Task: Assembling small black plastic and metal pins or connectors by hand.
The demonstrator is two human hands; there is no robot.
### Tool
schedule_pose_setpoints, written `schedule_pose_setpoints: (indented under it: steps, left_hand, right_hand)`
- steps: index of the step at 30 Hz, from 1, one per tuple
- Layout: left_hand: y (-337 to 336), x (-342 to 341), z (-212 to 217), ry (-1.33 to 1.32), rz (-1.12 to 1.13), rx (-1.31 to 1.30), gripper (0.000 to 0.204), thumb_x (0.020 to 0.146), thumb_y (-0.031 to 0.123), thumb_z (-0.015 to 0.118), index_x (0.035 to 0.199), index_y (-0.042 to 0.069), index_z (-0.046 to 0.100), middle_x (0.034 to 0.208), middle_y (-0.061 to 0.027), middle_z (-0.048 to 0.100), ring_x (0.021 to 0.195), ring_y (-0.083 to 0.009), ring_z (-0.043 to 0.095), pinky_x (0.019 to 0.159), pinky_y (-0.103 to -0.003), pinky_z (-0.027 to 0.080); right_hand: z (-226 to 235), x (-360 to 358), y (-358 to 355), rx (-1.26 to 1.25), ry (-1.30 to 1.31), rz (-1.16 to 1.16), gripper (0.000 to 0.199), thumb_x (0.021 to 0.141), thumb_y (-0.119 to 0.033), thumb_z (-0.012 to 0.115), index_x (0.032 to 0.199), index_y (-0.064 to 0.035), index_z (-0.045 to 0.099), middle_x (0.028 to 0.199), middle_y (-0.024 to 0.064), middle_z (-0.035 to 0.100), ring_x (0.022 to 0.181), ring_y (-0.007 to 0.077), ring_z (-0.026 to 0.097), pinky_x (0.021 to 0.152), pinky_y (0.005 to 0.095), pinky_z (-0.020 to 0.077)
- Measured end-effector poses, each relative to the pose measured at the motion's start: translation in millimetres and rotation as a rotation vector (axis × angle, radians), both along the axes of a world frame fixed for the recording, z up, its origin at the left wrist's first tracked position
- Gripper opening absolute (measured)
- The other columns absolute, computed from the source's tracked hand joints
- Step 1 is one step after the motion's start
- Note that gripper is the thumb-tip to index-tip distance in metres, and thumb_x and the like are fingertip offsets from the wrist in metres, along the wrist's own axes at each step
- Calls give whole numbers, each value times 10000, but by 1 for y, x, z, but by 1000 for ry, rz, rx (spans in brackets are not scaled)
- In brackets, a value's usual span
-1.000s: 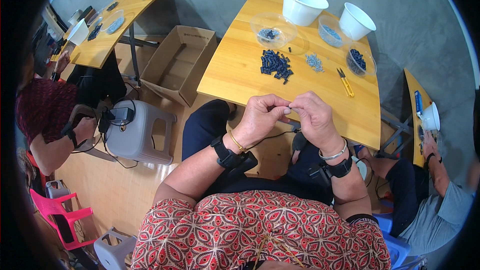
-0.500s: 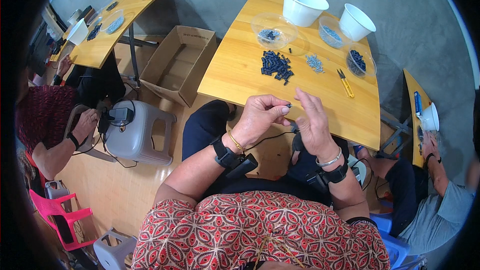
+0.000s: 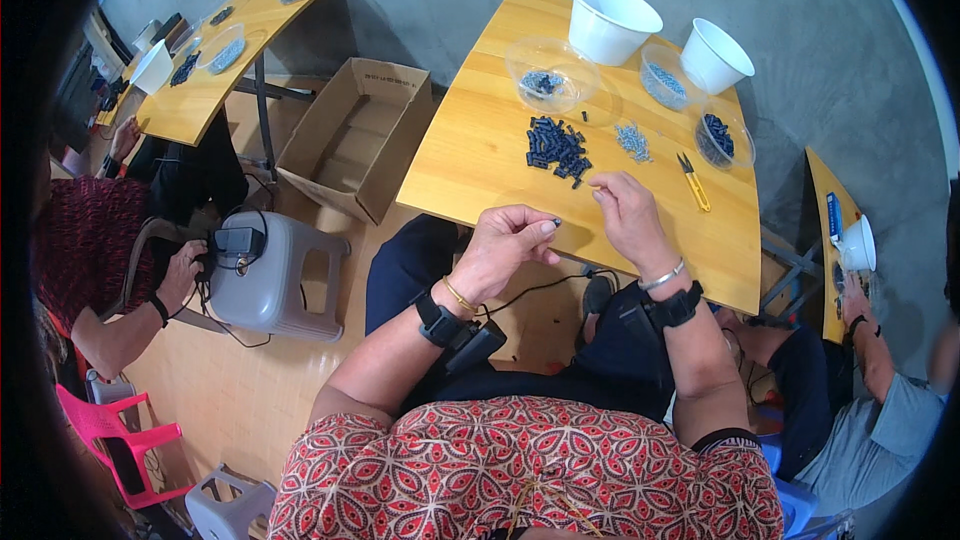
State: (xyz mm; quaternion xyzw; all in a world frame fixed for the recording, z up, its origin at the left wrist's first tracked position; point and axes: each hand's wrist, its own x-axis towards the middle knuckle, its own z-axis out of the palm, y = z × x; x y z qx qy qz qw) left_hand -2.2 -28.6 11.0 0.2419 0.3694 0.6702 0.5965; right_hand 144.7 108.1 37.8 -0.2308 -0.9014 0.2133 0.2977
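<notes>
My left hand is closed just off the table's near edge. A small black plastic piece sticks out between its thumb and forefinger. Over the near part of the tabletop, my right hand has its thumb and fingers drawn together; whether anything is between them I cannot tell. Just beyond its fingertips lies a heap of short black plastic pieces. To the right of that heap is a small pile of silvery metal parts, probably screws. Yellow-handled thread snips lie farther right.
Clear bowls hold mixed parts, silvery parts and black pieces. Two white tubs stand at the table's back. An open cardboard box and a grey stool are left. People sit at tables on both sides.
My right hand has moved away from my left, forward over the table, and its spread fingers have drawn together. The left hand has dropped slightly, still gripping the black piece.
</notes>
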Motion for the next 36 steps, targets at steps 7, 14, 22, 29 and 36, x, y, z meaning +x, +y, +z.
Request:
schedule_pose_setpoints:
  steps: [7,14,22,29,36]
  left_hand:
    - [2,-8,-7,18,11,-3,118,861,48,564,927,-40,606,728,-37,557,632,-100,530,633,-282,546]
    - [8,-6,-7,-36,-2,-14,100,856,48,572,911,-28,609,741,-37,565,640,-101,544,640,-286,549]
    - [5,0,1,-7,-32,-15,132,859,47,569,960,-30,606,774,-49,584,670,-123,565,676,-298,550]
    - [1,7,8,-37,-80,41,135,844,38,589,962,-26,610,809,-69,611,679,-150,612,660,-280,551]
    - [-3,13,10,4,-56,54,124,842,39,594,951,-15,617,814,-71,627,653,-153,633,609,-234,535]
  right_hand:
    - [-4,-14,22,148,-154,64,129,743,-16,589,859,-66,564,765,128,530,789,329,536,672,407,442]
    - [-16,-11,24,142,-116,51,84,742,-20,596,799,-41,538,774,129,534,771,320,536,667,398,442]
    - [0,15,-5,-560,148,47,24,837,-9,542,848,-11,521,758,27,553,645,97,529,599,220,433]
    - [20,24,-35,-825,315,274,31,864,-16,532,888,-2,521,758,12,533,678,85,522,631,207,443]
    - [18,24,-42,-807,319,307,24,857,-2,532,880,-4,526,752,3,527,685,80,517,634,212,446]
